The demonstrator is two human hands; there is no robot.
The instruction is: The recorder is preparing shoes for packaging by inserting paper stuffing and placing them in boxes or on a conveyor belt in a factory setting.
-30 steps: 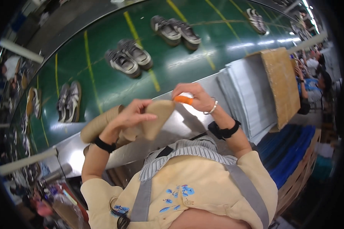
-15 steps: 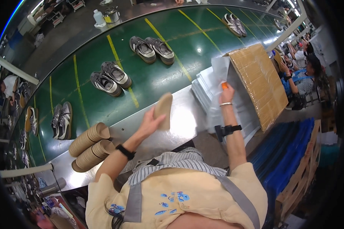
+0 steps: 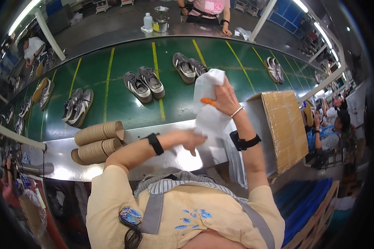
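My right hand, with an orange cover on one finger, grips a thin, translucent white sheet and holds it over the conveyor's near edge. The sheet is crumpled at the top and hangs down toward the metal ledge. My left hand is just left of the sheet's lower end; it is blurred, but its thumb and fingers look apart with nothing visible between them. Two nested stacks of curved brown cardboard inserts lie on the metal ledge beside my left forearm.
Pairs of grey-and-white sneakers stand on the green conveyor with yellow lines. A tall cardboard piece stands at my right, above blue stacked material. Across the belt are a person in pink, a bottle and a metal pot.
My right hand has pulled the white sheet leftward, away from the stack by the cardboard. The brown insert that was in my left hand is no longer visible. My view has turned right.
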